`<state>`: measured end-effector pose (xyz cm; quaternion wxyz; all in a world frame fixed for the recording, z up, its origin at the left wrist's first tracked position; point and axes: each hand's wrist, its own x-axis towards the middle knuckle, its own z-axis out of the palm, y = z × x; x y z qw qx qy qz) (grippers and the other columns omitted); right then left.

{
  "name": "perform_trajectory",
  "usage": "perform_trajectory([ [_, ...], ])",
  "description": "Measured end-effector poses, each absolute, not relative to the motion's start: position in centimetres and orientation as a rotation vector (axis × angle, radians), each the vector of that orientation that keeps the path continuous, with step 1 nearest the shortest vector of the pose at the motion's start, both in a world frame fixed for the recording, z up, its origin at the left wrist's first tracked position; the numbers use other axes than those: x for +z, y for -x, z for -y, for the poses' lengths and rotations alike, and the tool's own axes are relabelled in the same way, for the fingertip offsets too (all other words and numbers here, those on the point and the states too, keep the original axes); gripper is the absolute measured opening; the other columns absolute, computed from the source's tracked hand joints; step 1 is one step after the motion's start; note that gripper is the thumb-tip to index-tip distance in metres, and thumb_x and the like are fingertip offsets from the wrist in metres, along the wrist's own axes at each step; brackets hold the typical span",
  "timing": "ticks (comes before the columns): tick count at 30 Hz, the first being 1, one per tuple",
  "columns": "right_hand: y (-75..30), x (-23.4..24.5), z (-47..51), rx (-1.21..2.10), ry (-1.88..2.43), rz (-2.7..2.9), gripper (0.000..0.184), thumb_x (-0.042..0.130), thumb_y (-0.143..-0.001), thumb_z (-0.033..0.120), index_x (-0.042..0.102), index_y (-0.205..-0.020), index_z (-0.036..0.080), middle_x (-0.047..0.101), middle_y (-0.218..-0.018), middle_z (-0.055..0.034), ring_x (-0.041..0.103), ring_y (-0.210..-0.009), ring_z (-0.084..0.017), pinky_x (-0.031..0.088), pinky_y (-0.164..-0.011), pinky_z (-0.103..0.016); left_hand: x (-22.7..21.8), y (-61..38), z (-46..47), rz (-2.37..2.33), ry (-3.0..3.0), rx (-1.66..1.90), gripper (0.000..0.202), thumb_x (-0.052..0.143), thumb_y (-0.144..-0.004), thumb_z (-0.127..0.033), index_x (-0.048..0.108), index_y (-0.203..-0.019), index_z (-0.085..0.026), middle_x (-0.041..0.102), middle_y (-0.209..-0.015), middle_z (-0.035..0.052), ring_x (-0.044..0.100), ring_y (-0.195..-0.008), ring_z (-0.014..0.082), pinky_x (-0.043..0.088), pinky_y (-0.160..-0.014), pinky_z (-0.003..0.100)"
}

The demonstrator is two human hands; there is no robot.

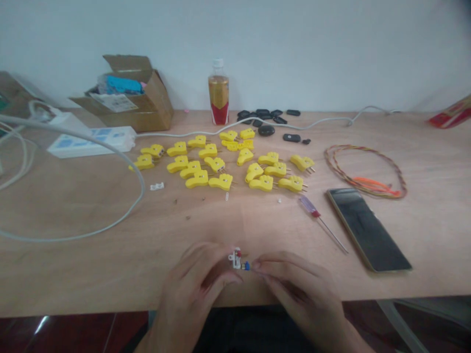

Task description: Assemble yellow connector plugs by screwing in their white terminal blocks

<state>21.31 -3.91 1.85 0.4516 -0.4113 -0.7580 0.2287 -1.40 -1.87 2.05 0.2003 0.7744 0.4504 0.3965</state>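
My left hand [193, 277] is closed, its thumb and fingertips gripping a small white plastic piece [234, 259] with a red bit on it. Fingertips of my right hand [300, 279] are pinched on a small blue part [246, 266] with a metal end, held close against the white piece. Whether the two parts touch, I cannot tell. Beyond the hands lie several yellow plugs [221, 182] with metal pins, spread across the wooden table [110, 274]. A screwdriver [310, 207] with a clear and red handle lies to the right.
A phone [368, 230] and a coil of twisted wire [403, 179] lie at the right. Behind stand a drink bottle [218, 93], an open carton [154, 100] and a white power strip [91, 142]. A white cable [143, 186] loops at left; black parts [266, 130] lie near the wall.
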Motion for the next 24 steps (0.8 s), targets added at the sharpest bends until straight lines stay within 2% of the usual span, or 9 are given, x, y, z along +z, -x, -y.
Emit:
perform_trajectory([
  [3,-21.3,1.7,3.8,0.552,1.082,1.901,0.021,0.063,-0.101,0.010,0.076,-0.112,0.022,0.084,-0.100,-0.0028,0.081,-0.090,-0.013,0.064,-0.084,-0.017,1.6,1.7,1.6,-1.283,-2.215,0.970,0.033,0.071,-0.101,-0.042,0.068,-0.131,-0.030,0.080,-0.110,0.0029,0.078,-0.099,0.0205,0.068,-0.086,0.031],
  [6,-21.1,1.5,3.5,0.531,1.117,1.974,0.021,0.062,-0.102,0.010,0.076,-0.110,0.023,0.084,-0.100,-0.0021,0.078,-0.089,-0.016,0.065,-0.082,-0.025,1.2,1.7,1.5,-1.226,-2.185,0.883,0.036,0.067,-0.104,-0.030,0.062,-0.140,-0.032,0.076,-0.118,0.0040,0.077,-0.104,0.0195,0.067,-0.087,0.029],
  [10,-20.7,1.1,3.3,0.535,1.123,2.035,0.020,0.061,-0.102,0.010,0.075,-0.110,0.022,0.084,-0.101,-0.0021,0.073,-0.088,-0.019,0.062,-0.079,-0.030,0.7,1.7,1.6,-1.201,-2.173,0.856,0.043,0.070,-0.101,-0.017,0.061,-0.140,-0.032,0.076,-0.117,0.0024,0.076,-0.104,0.0189,0.066,-0.089,0.028],
  [15,-20.5,0.6,3.2,0.520,1.128,2.092,0.021,0.060,-0.103,0.011,0.076,-0.112,0.021,0.083,-0.106,-0.0038,0.073,-0.091,-0.021,0.062,-0.081,-0.033,0.4,1.7,1.6,-1.200,-2.187,0.876,0.044,0.072,-0.098,-0.012,0.063,-0.137,-0.030,0.077,-0.114,0.0010,0.075,-0.102,0.0186,0.066,-0.088,0.027],
  [24,-20.2,1.0,3.3,0.586,1.163,2.051,0.029,0.060,-0.098,0.004,0.076,-0.112,0.022,0.083,-0.106,-0.0021,0.074,-0.092,-0.020,0.062,-0.082,-0.031,0.6,1.5,1.5,-1.205,-2.183,0.888,0.052,0.078,-0.091,-0.004,0.063,-0.135,-0.029,0.075,-0.110,-0.0002,0.075,-0.099,0.0174,0.066,-0.086,0.024],
])
